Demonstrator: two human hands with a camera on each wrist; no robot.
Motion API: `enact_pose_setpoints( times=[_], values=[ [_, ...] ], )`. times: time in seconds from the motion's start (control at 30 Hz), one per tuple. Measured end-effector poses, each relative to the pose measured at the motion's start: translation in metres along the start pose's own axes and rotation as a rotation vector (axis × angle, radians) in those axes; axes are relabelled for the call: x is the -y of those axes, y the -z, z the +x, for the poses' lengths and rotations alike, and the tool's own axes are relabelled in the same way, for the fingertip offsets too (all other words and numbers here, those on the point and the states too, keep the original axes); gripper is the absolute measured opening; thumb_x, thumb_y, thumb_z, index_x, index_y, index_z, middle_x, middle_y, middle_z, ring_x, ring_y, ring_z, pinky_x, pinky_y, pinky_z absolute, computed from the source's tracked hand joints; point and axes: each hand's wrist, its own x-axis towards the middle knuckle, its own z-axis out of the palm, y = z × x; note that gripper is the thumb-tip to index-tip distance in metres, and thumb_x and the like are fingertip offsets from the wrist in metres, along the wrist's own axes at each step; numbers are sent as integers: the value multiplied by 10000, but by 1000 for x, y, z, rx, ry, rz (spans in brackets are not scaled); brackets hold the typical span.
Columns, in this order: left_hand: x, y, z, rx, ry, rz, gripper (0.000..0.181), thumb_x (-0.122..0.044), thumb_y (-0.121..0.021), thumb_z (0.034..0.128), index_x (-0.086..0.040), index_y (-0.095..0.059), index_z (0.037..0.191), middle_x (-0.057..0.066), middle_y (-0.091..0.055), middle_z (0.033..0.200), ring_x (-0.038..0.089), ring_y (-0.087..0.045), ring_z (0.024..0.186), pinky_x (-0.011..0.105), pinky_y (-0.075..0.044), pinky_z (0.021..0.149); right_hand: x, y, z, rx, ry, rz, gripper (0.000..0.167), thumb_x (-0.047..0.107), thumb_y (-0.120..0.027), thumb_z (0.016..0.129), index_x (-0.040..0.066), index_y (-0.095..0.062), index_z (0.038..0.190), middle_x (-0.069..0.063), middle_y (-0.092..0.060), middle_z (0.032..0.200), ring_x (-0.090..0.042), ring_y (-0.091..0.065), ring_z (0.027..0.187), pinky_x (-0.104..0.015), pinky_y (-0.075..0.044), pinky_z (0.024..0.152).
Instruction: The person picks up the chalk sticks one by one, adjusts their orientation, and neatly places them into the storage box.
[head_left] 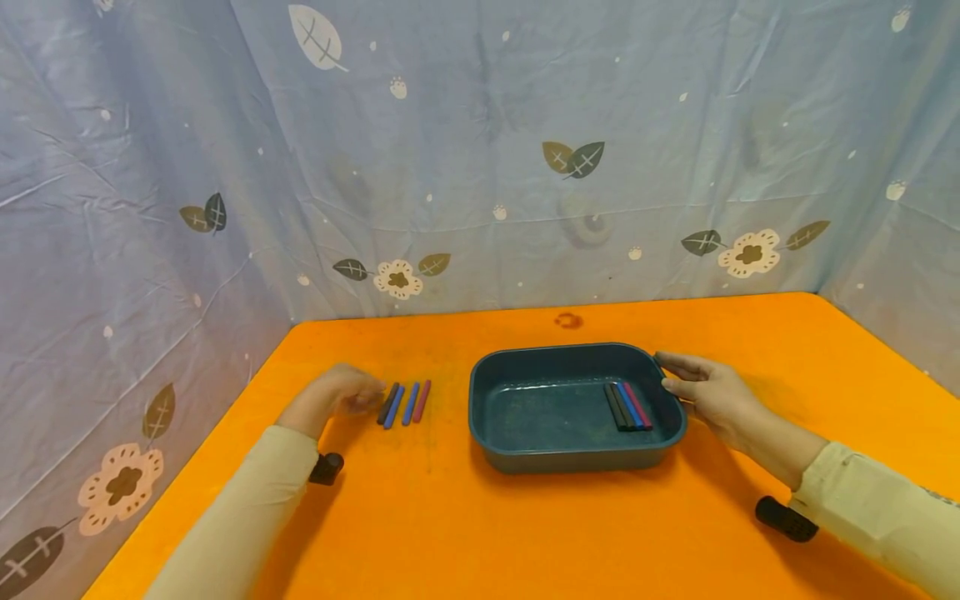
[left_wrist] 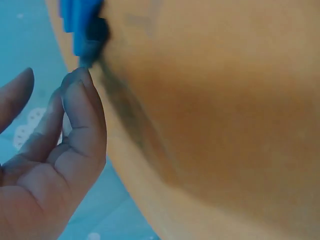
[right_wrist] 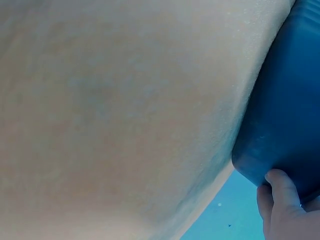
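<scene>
On the orange table at left lies a row of slim crayon-like sticks, with a dark stick at the left end, then blue sticks and a red stick. My left hand is beside the dark stick. In the left wrist view its fingertips are at that stick's end, the thumb held apart. My right hand holds the right rim of a dark blue-green tray, with fingers against the outer wall in the right wrist view. Inside the tray's right end, black sticks, a blue stick and a pink stick lie side by side.
A patterned light-blue curtain hangs behind the table and along both sides. An orange-brown ring-shaped mark shows near the back edge. Black devices sit under both wrists, one of them at the right sleeve.
</scene>
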Motion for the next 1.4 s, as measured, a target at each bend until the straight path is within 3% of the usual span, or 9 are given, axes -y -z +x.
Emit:
enact_pose_setpoints(
  times=[0.03,0.1,0.27,0.57,0.73,0.9,1.07,1.2,1.4],
  values=[
    [2,0,2,4,12,23,377,-43,-507,961,-111,-425,599,-15,-384,573,112,-410,573,235,-426,620,0,0,0,1,-2,-3,571,65,-428,1043,-37,-141,1526,-283,-133,1555,-93,-557,1061,-226,-527,835],
    [4,-1,5,2,43,47,304,-77,-527,965,-71,-546,662,-30,-472,598,106,-460,590,242,-463,648,1,0,0,0,-3,-4,571,66,-429,1043,-36,-142,1526,-282,-131,1555,-89,-556,1062,-226,-527,835],
    [6,-1,9,0,116,84,270,-153,-569,982,74,-614,1121,32,-657,863,196,-592,849,346,-515,850,2,0,-1,0,5,2,570,64,-430,1043,-39,-145,1525,-286,-128,1555,49,-536,943,-227,-530,831],
    [0,-4,22,-53,188,221,270,-273,-666,940,-38,-548,876,16,-478,716,154,-489,715,280,-527,748,3,1,0,-4,15,5,570,52,-428,1040,-42,-142,1524,-286,-129,1554,49,-555,926,-230,-533,826],
    [1,-9,33,-89,214,234,457,-280,-724,895,74,-525,1106,92,-533,848,253,-553,894,341,-533,817,3,2,0,-6,22,12,571,54,-437,1038,-47,-151,1521,-289,-139,1551,57,-565,924,-235,-535,829],
    [18,2,59,-42,211,192,711,-358,-786,822,118,-467,1244,126,-557,936,266,-571,926,334,-550,801,3,2,0,-4,28,15,568,49,-433,1037,-51,-150,1520,-293,-139,1549,63,-564,924,-236,-535,835],
    [8,0,36,-24,186,139,310,-244,-653,951,42,-567,1032,56,-534,794,177,-530,772,339,-524,852,4,3,0,-8,22,3,567,57,-433,1039,-43,-153,1523,-284,-142,1552,60,-551,936,-232,-531,841],
    [7,1,20,41,146,98,184,-184,-574,997,-15,-586,924,11,-532,732,174,-529,789,376,-500,901,3,1,-1,-11,0,-13,569,70,-442,1041,-26,-163,1528,-274,-152,1555,-3,-545,997,-244,-528,855],
    [12,8,14,91,92,39,226,-138,-509,1023,50,-576,1129,26,-631,856,203,-593,870,376,-517,886,3,-1,-2,-15,-14,-22,567,73,-445,1041,-18,-172,1530,-276,-160,1555,-106,-537,1088,-269,-525,882]
  ],
)
